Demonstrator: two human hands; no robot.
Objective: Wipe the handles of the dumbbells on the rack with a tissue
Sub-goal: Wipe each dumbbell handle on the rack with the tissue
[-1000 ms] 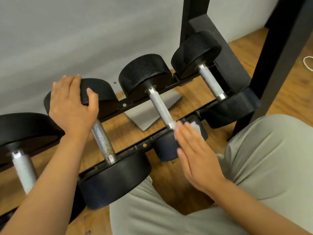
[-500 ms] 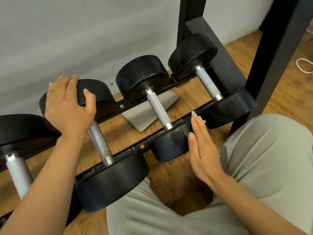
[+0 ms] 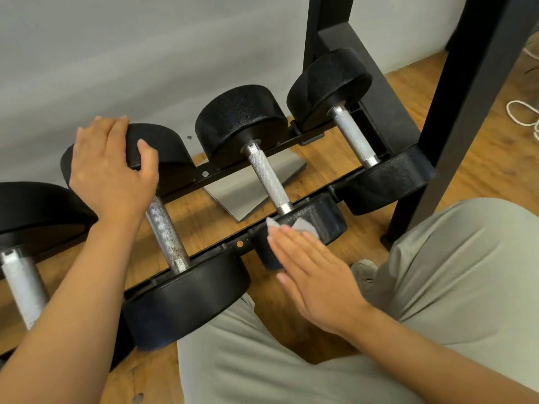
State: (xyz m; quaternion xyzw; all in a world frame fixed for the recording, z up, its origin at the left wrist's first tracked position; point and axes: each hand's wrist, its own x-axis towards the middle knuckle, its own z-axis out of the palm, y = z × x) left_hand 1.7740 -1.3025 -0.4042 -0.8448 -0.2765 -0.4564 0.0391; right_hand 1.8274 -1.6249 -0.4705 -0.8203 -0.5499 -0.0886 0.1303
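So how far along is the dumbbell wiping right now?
Done: cannot tell; no handle looks visibly cleaner. In hand: the right hand, fingers straight, presses the tissue on the third dumbbell's near head, not its handle. The left hand holds the second dumbbell's far head. Left: the handles.

right hand flat on tissue, dumbbell

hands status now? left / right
Left hand: curled over the black far head of the second dumbbell, gripping it.
Right hand: fingers straight, pressing a white tissue onto the near black dumbbell head.
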